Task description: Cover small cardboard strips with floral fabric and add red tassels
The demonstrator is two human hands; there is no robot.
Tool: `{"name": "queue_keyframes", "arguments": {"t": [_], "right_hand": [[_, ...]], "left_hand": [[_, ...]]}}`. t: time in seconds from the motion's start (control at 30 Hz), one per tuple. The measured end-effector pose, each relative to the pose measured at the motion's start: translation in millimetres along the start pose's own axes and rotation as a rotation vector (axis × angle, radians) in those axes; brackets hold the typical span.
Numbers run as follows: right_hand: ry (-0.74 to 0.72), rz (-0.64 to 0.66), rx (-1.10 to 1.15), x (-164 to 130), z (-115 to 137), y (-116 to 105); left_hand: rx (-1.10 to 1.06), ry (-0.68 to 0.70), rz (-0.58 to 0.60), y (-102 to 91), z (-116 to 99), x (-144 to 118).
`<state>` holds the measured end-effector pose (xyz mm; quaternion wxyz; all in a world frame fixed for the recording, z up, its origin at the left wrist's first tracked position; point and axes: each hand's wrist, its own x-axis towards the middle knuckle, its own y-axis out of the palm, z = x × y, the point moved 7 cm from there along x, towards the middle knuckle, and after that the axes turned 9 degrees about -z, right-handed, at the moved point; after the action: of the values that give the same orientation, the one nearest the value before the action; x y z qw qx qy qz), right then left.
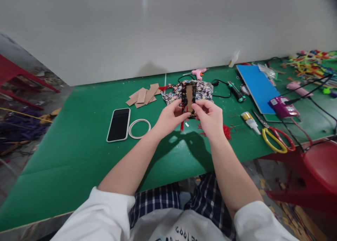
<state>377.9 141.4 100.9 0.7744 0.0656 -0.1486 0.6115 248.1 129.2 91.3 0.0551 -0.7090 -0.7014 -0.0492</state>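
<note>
Head camera looks down on two bare forearms meeting over a green table, where the left hand and the right hand both pinch a small card piece held upright just above the tabletop, near its middle. The piece is a narrow brown cardboard strip wrapped at its edges in dark flowered cloth, with red threads hanging from its lower end (one strand drops down between the hands). Both hands are closed on it, the left from the lower left side, the right from the lower right, fingers curled round the edges. Just behind it lies a loose patch of the same flowered fabric. On the table to the left sit a dark phone, a white ring beside it, and a heap of cardboard strips. To the right lie a glue bottle, yellow and red scissors, a blue board and a purple device with cables; a pink glue gun rests at the far edge. A plain pale wall stands behind, and a red stool sits at the near right. The far right clutter of coloured bits is blurred and cut off by the frame, and the back of the held piece is hidden.
</note>
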Motion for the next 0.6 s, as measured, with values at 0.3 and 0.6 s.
{"name": "queue_keyframes", "arguments": {"t": [0.3,0.6], "right_hand": [[-0.051,-0.052,-0.049,4.6,-5.4,-7.0],[-0.044,-0.035,-0.117,0.7,-4.6,-3.4]], "left_hand": [[0.234,-0.100,-0.063,-15.0,12.6,3.7],[0.487,0.011,-0.056,-19.9,-12.4,-2.0]]}}
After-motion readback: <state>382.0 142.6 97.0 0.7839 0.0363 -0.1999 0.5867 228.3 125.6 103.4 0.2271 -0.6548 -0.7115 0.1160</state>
